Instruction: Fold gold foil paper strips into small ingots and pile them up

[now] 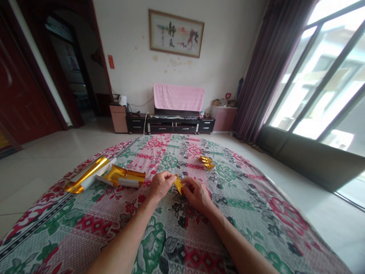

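Observation:
A small piece of gold foil paper [178,185] is stretched between my two hands, just above the patterned tablecloth [149,243]. My left hand [162,184] pinches its upper left end between thumb and fingers. On the other side, my right hand [196,193] has its fingers closed on the right edge. Beyond my right hand lie several folded gold foil pieces [207,163] in a small group. To the left of my left hand rest curled sheets of gold foil paper [125,175] with white backs, beside a longer gold foil roll [88,175].
The cloth covers a large rounded table. Past its far edge stand a black TV cabinet [173,125] and a screen draped with a pink towel [179,97]. A purple curtain [259,68] and glass doors [316,76] are at the right, a dark red door [25,83] at the left.

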`<state>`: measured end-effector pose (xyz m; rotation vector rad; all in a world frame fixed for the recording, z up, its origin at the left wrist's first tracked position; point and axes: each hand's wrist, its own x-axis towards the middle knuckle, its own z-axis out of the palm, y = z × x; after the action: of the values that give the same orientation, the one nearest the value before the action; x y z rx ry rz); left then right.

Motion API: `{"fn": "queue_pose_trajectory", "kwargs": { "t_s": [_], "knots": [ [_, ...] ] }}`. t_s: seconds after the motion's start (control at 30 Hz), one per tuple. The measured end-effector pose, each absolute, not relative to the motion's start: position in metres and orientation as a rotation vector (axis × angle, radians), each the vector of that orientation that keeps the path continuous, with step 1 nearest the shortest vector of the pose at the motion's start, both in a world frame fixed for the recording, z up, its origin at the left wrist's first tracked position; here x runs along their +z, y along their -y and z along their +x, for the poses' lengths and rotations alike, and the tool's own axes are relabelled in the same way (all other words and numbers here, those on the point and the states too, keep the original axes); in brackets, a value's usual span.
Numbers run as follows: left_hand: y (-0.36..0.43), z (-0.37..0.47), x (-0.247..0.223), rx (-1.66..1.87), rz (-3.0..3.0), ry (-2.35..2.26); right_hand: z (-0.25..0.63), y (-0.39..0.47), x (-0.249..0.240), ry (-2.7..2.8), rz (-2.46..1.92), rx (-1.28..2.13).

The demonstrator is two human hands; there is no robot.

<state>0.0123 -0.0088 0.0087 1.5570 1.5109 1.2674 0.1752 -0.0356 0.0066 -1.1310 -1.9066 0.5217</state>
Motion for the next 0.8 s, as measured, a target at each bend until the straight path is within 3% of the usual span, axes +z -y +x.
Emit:
{"fn": "queue_pose_trajectory", "kwargs": {
  "t_s": [0.47, 0.8],
  "knots": [
    [0.0079, 0.0110, 0.0074, 1.267, 1.557, -1.478, 0.1763, 0.0346, 0.0045, 1.920, -1.110, 0.485],
    [0.0087, 0.0098, 0.0017, 1.249, 2.050, -1.738, 0.1737, 0.0371, 0.0045, 2.085, -1.166, 0.257]
  ]
}}
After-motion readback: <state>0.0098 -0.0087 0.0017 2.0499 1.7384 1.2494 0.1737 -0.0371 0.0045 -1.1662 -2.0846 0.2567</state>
